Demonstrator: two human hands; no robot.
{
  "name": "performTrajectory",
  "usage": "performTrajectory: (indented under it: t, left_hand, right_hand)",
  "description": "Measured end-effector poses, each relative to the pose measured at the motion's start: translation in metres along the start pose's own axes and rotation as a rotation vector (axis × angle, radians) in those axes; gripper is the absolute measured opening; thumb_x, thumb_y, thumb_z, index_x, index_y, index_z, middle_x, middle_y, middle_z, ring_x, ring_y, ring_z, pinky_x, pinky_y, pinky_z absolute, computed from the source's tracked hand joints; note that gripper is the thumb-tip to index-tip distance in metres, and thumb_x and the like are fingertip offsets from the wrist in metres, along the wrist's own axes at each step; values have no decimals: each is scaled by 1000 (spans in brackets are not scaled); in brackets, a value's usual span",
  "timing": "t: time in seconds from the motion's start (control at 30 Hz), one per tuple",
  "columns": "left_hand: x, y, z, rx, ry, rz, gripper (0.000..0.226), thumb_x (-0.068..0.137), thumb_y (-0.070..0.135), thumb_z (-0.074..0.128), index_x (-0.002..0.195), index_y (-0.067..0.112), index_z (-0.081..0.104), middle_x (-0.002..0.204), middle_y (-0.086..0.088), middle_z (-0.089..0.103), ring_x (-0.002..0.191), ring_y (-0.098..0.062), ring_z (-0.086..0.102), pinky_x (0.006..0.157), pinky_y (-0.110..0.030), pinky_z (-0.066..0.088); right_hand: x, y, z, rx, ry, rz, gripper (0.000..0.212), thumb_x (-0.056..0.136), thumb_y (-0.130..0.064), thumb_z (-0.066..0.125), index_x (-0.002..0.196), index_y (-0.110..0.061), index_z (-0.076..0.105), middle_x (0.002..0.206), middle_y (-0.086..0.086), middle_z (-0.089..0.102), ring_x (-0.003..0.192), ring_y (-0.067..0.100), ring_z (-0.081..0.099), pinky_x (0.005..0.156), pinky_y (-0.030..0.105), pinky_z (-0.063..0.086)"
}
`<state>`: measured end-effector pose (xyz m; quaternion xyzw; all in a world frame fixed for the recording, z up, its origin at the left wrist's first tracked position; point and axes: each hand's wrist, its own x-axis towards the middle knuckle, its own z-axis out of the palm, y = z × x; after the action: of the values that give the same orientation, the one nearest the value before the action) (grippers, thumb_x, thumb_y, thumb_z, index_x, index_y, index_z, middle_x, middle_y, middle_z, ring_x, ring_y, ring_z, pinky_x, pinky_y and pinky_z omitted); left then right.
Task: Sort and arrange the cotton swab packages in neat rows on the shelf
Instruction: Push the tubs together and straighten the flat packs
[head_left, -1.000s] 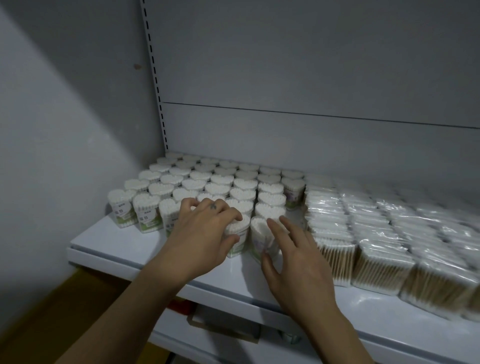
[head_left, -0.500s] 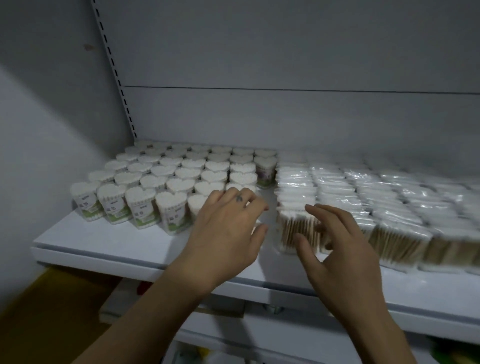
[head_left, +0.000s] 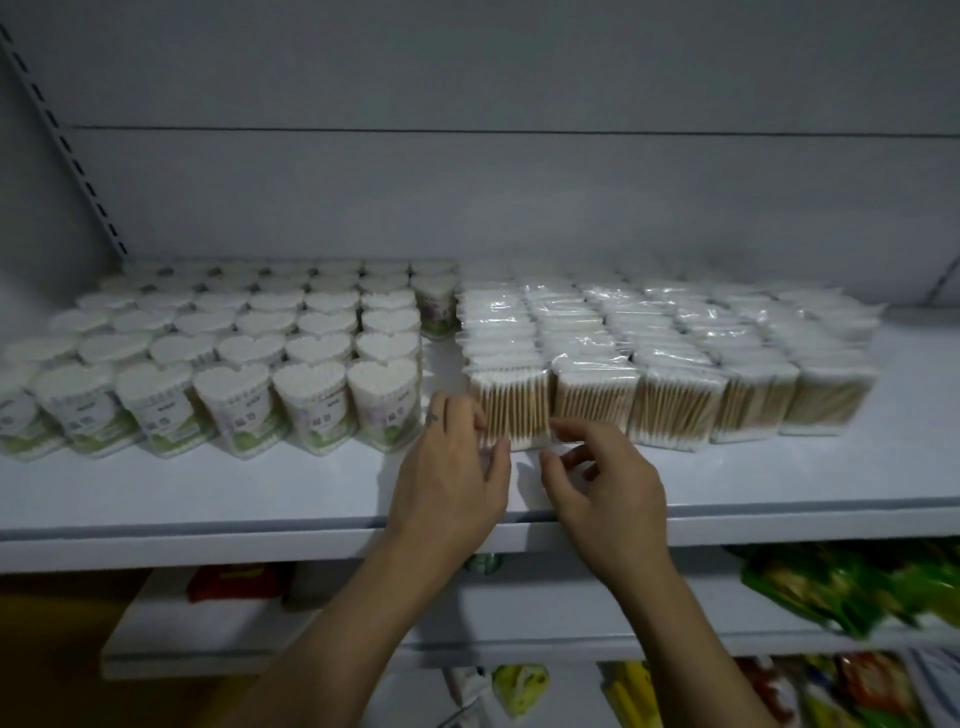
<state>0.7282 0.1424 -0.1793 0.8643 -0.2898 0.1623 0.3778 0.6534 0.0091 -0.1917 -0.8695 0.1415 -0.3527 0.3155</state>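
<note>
Heart-shaped cotton swab tubs (head_left: 384, 405) stand in rows on the left half of the white shelf (head_left: 260, 483). Clear bags of wooden-stick swabs fill the right half in rows. The front-left swab bag (head_left: 514, 408) stands at the gap between the two groups. My left hand (head_left: 452, 467) grips its lower left edge, fingers curled at the side and thumb under the bottom. My right hand (head_left: 608, 483) hovers at the bag's lower right corner with loosely curled fingers, the index tip touching the bag.
A grey back panel rises behind the shelf, with a slotted upright (head_left: 67, 150) at the left. Lower shelves hold green snack packets (head_left: 831, 587), a red pack (head_left: 234, 582) and yellow items (head_left: 519, 686). Bare shelf surface runs along the front edge.
The view has swung right. My left hand left the heart-shaped tubs and moved to the front-left swab bag. My right hand stays at that bag's lower right corner.
</note>
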Motion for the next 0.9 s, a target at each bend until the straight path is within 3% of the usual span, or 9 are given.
performTrajectory:
  t: [0.1, 0.2, 0.33, 0.4, 0.47, 0.53, 0.63, 0.8, 0.9]
  left_hand:
    - [-2, -7, 2, -149, 17, -68, 38, 87, 30, 66, 99, 37, 31, 77, 7, 55, 77, 1, 55, 60, -5, 39]
    - [-3, -11, 3, -165, -31, -67, 37, 89, 34, 62, 109, 37, 31, 80, 5, 59, 69, -4, 57, 54, -12, 40]
    - [0, -9, 0, -196, -74, -30, 44, 89, 30, 62, 120, 34, 31, 100, 4, 60, 72, -8, 57, 61, -16, 40]
    - [2, -10, -3, -320, -51, -64, 46, 88, 26, 65, 116, 40, 31, 110, 15, 58, 73, -4, 62, 63, -13, 45]
    - [2, -13, -6, -416, -20, -69, 50, 85, 23, 69, 115, 42, 33, 99, 25, 54, 75, 6, 59, 61, -7, 45]
    - [2, -18, -9, -484, -46, -68, 43, 82, 25, 72, 111, 40, 44, 84, 25, 57, 68, 3, 57, 58, -9, 45]
    - [2, -23, -13, -664, -143, -42, 23, 82, 28, 72, 92, 43, 57, 81, 20, 65, 66, -2, 60, 60, -16, 51]
    - [2, -23, -15, -681, -90, -3, 17, 91, 18, 63, 93, 35, 64, 88, 12, 65, 71, -7, 61, 64, -22, 51]
    - [2, -21, -16, -658, -85, -73, 22, 88, 23, 68, 103, 33, 55, 99, 15, 62, 69, -5, 60, 63, -19, 50]
  right_hand:
    - [2, 1, 4, -95, 14, 37, 22, 84, -33, 66, 106, -29, 66, 92, -16, 65, 74, 0, 57, 66, 23, 49]
    - [2, -2, 9, -215, 43, 14, 22, 84, -35, 65, 104, -27, 68, 87, -13, 67, 77, 7, 61, 65, 26, 49]
    - [1, -7, 11, -272, 33, 9, 26, 84, -36, 62, 109, -26, 66, 91, -11, 68, 80, 8, 61, 68, 29, 51]
    - [-1, -7, 10, -269, 14, 13, 31, 84, -37, 61, 113, -27, 64, 93, -12, 67, 81, 8, 60, 70, 30, 51]
    - [-3, -8, 8, -270, -1, 5, 36, 83, -40, 62, 116, -27, 62, 94, -11, 67, 83, 8, 60, 71, 27, 48]
    - [-4, -9, 7, -292, -39, -44, 45, 83, -50, 58, 120, -26, 61, 98, -11, 66, 86, 7, 58, 73, 25, 45]
    - [-9, -11, 4, -344, -129, -135, 57, 84, -66, 47, 123, -26, 59, 105, -12, 65, 92, 9, 54, 75, 29, 43]
    - [-13, -10, 3, -289, -31, -145, 25, 87, -46, 49, 77, -24, 58, 76, -15, 56, 74, 7, 48, 60, 28, 38]
    - [-15, -15, 6, -27, -4, -24, 19, 87, -40, 50, 71, -31, 53, 72, -17, 59, 69, 3, 54, 53, 15, 39]
